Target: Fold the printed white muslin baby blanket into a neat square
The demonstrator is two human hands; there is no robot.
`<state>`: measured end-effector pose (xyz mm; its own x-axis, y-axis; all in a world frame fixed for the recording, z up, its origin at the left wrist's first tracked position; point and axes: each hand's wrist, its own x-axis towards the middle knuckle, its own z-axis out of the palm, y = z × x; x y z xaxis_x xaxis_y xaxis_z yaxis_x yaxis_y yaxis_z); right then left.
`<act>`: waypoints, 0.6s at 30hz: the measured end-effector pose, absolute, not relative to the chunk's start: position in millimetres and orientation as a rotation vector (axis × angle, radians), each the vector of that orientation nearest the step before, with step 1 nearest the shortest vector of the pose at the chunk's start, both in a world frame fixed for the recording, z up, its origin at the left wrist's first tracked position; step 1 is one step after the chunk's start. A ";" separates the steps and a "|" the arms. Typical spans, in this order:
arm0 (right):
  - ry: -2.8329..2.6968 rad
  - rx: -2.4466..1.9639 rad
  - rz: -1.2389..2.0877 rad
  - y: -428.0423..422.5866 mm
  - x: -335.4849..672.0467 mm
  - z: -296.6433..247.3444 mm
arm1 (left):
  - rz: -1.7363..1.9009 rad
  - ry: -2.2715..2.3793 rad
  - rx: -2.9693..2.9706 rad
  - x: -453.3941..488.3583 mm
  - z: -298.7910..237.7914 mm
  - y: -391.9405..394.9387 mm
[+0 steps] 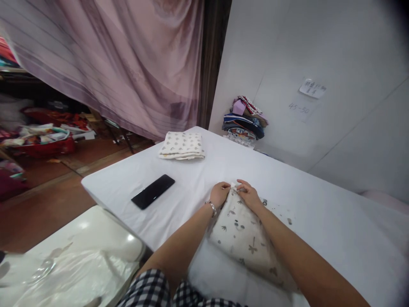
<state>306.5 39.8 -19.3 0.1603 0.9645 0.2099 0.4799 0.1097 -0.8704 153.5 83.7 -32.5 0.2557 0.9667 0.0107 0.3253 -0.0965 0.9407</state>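
Note:
A folded white cloth (238, 230) with grey and brown leaf and animal prints lies in front of me on the white-covered table. My left hand (220, 192), with a bracelet at the wrist, pinches the bunched far corner of this cloth. At the same corner my right hand (249, 194) also grips it between thumb and fingers, close beside the left. Thin clear plastic (211, 264) shows around the cloth's near side; whether it wraps the whole cloth I cannot tell. Farther off, a second folded printed cloth (182, 145) rests near the table's far corner.
A black phone (153, 192) lies to the left on the white table (319, 213). Folded clothes (244, 121) are stacked by the wall. At lower left is a glossy white surface with clear plastic (79, 264). A pink curtain (150, 64) hangs behind.

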 end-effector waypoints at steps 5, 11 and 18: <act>-1.459 -1.488 0.668 36.9 306.8 -19.0 | 0.947 1.180 1.668 150.8 -28.8 82.0; -1.490 -1.441 0.561 33.3 304.2 -17.4 | 0.924 1.150 1.753 148.8 -20.1 84.7; -1.512 -1.419 0.460 30.3 301.2 -15.7 | 0.951 1.084 1.845 153.0 -10.8 90.8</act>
<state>301.2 30.3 -15.7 0.1556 0.9097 0.3850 0.5410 0.2476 -0.8038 153.0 90.8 -10.8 0.3565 0.9101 0.2111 0.3272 -0.3333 0.8842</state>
